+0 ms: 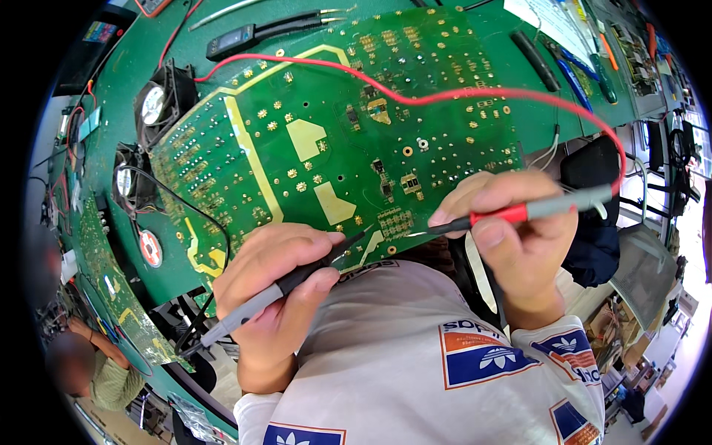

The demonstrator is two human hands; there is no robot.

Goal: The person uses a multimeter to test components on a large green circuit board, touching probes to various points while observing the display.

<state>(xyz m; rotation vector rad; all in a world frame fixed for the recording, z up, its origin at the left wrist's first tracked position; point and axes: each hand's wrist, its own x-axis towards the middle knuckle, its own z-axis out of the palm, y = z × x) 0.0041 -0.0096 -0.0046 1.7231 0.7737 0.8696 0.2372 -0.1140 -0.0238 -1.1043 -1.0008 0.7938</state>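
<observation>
At frame centre, a large green printed circuit board (326, 141) lies on the green tabletop (549, 111). The left hand (271, 285) grips a black test probe (297, 278), and the right hand (512, 230) grips a red test probe (504, 215); both tips touch the board's lower edge.

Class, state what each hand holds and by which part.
Left hand: black probe, gripped mid-shaft. Right hand: red probe, gripped along its red handle.
</observation>
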